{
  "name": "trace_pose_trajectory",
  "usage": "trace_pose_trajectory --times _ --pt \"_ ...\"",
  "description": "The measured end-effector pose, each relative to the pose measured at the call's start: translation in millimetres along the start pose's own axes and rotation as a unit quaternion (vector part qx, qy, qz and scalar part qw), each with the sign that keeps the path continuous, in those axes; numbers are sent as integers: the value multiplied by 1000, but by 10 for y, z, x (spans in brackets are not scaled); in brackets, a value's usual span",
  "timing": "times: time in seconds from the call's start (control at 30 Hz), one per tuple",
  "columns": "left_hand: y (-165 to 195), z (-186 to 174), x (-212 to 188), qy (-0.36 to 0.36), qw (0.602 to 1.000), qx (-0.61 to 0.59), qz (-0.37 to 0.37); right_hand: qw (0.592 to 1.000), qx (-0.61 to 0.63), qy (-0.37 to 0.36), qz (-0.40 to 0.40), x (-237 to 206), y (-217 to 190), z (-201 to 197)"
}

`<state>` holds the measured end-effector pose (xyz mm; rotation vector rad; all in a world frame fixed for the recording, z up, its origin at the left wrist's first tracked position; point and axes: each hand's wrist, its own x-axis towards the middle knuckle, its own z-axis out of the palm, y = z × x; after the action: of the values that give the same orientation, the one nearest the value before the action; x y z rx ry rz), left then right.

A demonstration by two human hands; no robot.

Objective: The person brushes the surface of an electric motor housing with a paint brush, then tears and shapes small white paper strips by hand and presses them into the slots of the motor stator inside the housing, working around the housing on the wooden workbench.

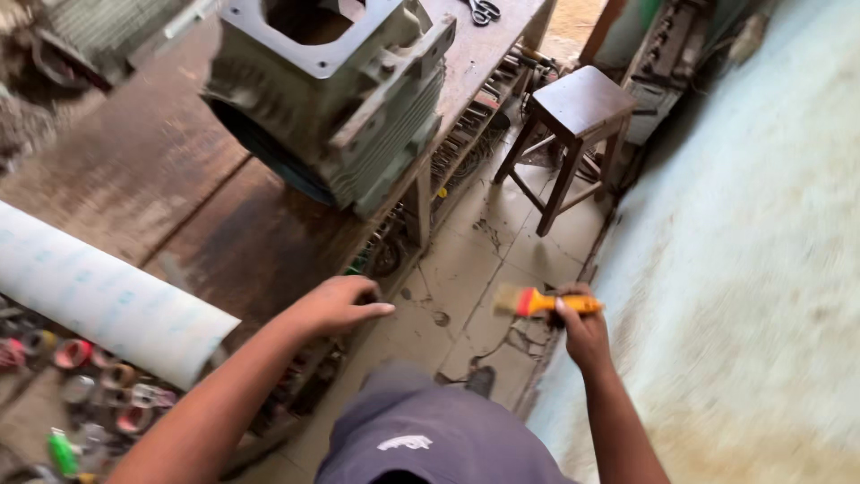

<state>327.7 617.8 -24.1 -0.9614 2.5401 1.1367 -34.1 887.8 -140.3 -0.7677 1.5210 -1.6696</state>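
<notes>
At the workbench (269, 242) edge, my left hand (336, 305) rests, fingers together; my right hand (582, 332) grips a yellow-handled paintbrush (537, 302) beside the pale wall (743, 269), seemingly mid-brushing, calling for steady strokes.

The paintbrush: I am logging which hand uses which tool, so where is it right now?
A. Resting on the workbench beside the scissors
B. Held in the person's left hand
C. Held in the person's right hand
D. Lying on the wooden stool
C: the right hand grips the yellow handle of the paintbrush over the floor, while the left hand rests bare on the edge of the workbench.
</notes>
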Motion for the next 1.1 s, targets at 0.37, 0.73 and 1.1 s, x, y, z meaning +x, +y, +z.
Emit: trace_pose_trajectory --times 0.37,0.73,1.1 --pt "22 430 1360 51 960 -231 -150 990 -40 -130 32 2823 -167 29" --pt "837 -417 3519 145 927 -345 -14 974 -48 -212 59 5038 -688 -96" --pt "1425 -800 4629 328 829 -397 -217 881 -81 -463 57 7869 -347 1054"
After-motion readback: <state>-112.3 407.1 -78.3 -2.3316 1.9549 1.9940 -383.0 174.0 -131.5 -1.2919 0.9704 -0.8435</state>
